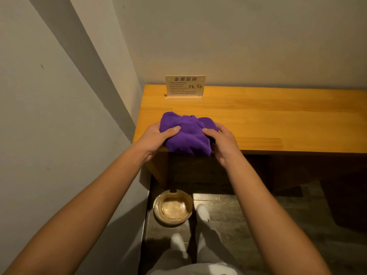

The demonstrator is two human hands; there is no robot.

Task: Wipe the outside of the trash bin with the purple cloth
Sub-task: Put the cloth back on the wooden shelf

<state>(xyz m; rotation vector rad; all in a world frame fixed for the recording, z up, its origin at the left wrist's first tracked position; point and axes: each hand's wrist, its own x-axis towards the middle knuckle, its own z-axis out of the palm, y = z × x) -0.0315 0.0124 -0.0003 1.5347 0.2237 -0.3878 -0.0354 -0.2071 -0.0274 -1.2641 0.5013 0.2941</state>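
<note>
Head view: both hands [156, 137] [220, 144] grip purple cloth [188, 133]

Small card sign [185, 85] on wooden counter [278, 116], heading 全民反诈, smaller lines illegible

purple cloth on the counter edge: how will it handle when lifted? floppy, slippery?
Probably floppy: the purple cloth lies bunched in soft folds, one corner drooping over the edge of the wooden counter. Likely light, and grippy rather than slippery, given its fuzzy surface. The left hand and right hand pinch it easily.
</note>
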